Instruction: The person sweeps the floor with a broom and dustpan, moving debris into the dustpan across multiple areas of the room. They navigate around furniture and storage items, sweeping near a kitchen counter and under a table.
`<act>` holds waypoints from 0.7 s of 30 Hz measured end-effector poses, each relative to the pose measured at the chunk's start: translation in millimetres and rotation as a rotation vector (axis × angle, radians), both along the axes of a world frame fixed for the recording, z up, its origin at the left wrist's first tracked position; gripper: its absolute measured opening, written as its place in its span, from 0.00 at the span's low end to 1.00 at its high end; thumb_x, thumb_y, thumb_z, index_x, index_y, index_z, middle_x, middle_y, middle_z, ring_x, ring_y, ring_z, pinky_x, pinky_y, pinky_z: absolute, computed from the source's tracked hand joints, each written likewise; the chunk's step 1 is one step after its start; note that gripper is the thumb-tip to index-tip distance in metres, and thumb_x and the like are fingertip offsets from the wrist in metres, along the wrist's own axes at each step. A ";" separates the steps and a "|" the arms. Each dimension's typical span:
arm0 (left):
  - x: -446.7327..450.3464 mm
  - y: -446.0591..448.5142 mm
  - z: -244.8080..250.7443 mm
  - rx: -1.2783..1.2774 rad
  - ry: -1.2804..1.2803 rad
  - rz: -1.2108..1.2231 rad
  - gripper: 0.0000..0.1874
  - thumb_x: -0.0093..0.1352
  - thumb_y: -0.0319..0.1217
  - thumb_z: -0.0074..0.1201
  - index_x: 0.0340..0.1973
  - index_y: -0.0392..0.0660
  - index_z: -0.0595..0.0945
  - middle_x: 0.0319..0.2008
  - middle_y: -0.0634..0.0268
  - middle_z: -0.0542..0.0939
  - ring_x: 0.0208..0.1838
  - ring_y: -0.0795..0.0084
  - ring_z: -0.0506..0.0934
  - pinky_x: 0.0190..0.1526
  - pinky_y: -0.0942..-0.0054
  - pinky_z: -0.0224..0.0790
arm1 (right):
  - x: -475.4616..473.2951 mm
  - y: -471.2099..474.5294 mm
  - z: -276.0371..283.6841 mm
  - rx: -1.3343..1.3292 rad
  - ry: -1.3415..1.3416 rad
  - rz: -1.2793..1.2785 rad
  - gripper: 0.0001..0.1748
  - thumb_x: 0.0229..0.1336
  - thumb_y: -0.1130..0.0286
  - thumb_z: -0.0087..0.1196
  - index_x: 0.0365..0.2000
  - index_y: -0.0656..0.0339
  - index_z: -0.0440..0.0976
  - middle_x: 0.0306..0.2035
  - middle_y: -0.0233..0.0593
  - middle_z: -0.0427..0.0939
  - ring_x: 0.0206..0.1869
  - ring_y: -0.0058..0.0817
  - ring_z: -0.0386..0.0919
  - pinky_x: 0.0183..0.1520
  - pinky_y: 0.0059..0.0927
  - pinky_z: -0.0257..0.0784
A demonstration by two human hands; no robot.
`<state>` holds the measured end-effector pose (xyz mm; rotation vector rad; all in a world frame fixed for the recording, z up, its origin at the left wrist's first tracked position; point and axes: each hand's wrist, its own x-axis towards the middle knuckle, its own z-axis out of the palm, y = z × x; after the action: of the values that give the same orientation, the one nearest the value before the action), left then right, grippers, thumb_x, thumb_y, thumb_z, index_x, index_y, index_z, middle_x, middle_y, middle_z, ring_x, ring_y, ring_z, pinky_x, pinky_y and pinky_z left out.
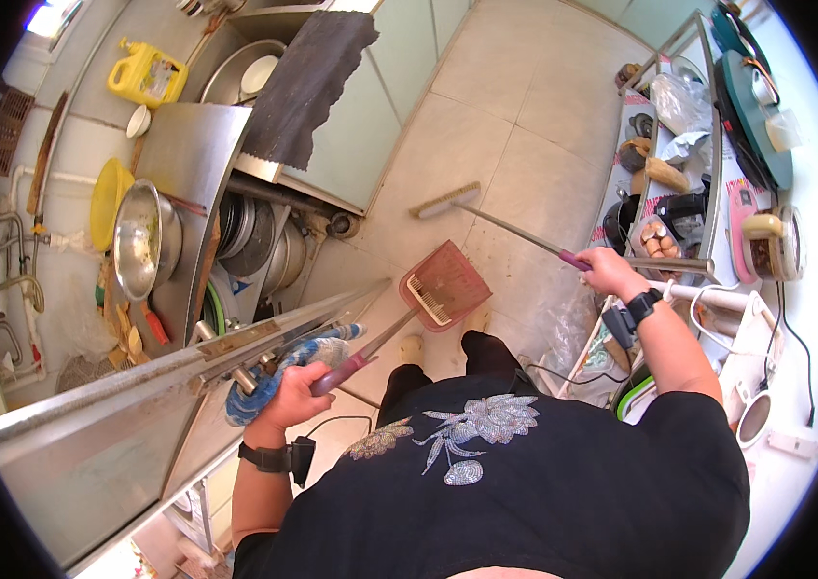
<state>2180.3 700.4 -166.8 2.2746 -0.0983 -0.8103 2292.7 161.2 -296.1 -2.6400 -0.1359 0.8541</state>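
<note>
My left hand (300, 396) is closed on the purple grip of a long-handled dustpan. The red plastic dustpan (458, 279), with a pale comb-like strip of teeth, is low in front of my feet. Around the purple end of a broom's metal handle, the fingers of my right hand (608, 271) are wrapped. The broom (445, 200) has its pale bristle head on the tiled floor, beyond the dustpan and apart from it. A blue and white cloth (257, 387) hangs over a door handle beside my left hand.
An open door (90, 394) stands close on the left. Behind it, a metal bowl (147, 239) and a yellow basin (110, 203) rest near a steel counter. At right, a metal rack (676, 266) holds pots, eggs and bags. A clear plastic bag (561, 329) hangs near my right side.
</note>
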 end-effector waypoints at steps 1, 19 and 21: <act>5.4 3.6 -1.1 -0.012 0.008 0.013 0.10 0.51 0.25 0.60 0.28 0.40 0.75 0.16 0.58 0.70 0.21 0.65 0.70 0.27 0.69 0.64 | -5.1 3.4 -12.7 0.023 -0.035 -0.030 0.21 0.45 0.75 0.49 0.43 0.56 0.78 0.39 0.53 0.79 0.45 0.49 0.77 0.49 0.44 0.72; 3.9 118.6 22.4 0.020 0.044 -0.145 0.10 0.49 0.24 0.59 0.26 0.38 0.74 0.15 0.65 0.65 0.21 0.75 0.63 0.24 0.72 0.58 | -169.9 139.1 -72.1 -0.061 0.093 -0.167 0.30 0.48 0.80 0.45 0.56 0.57 0.68 0.40 0.57 0.78 0.45 0.51 0.77 0.48 0.46 0.73; -12.3 140.1 19.2 0.046 0.058 -0.106 0.10 0.49 0.25 0.59 0.25 0.38 0.74 0.15 0.66 0.65 0.21 0.76 0.63 0.24 0.72 0.58 | -205.9 150.2 -62.8 -0.139 0.184 -0.143 0.33 0.48 0.80 0.45 0.59 0.55 0.65 0.40 0.56 0.78 0.45 0.51 0.77 0.46 0.46 0.74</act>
<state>2168.0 840.5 -147.6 2.3027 -0.1762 -0.9425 2086.8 311.4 -358.9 -2.6407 0.1634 1.0852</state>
